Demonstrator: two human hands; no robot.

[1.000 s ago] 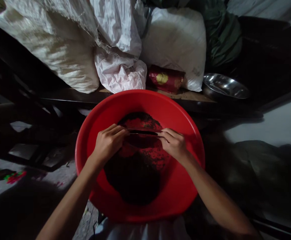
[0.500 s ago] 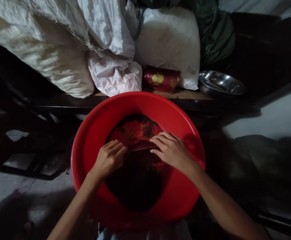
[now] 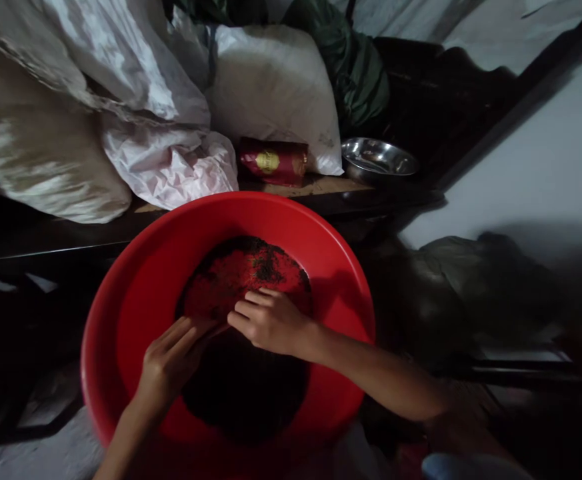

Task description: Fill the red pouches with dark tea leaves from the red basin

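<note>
Inside a large red plastic basin, both my hands are close together over dark, loose, leaf-like bits. Between my fingers runs the thin edge of a dark red packet; its lower part is lost in the shadow. My left hand has its fingers laid along one end of that edge, thumb hidden. The other end is pinched by my right hand, whose fingers are curled. A dark mass, too dim to make out, fills the near part of the basin floor.
Behind the basin, a dark bench carries white sacks, a crumpled pale bag, a dark red packet with a yellow label and a shiny metal bowl. A dark bundle lies to the right.
The view has swung right, so the basin and bench appear further left. My hands have come closer together, and less of the packet's edge shows between them.
</note>
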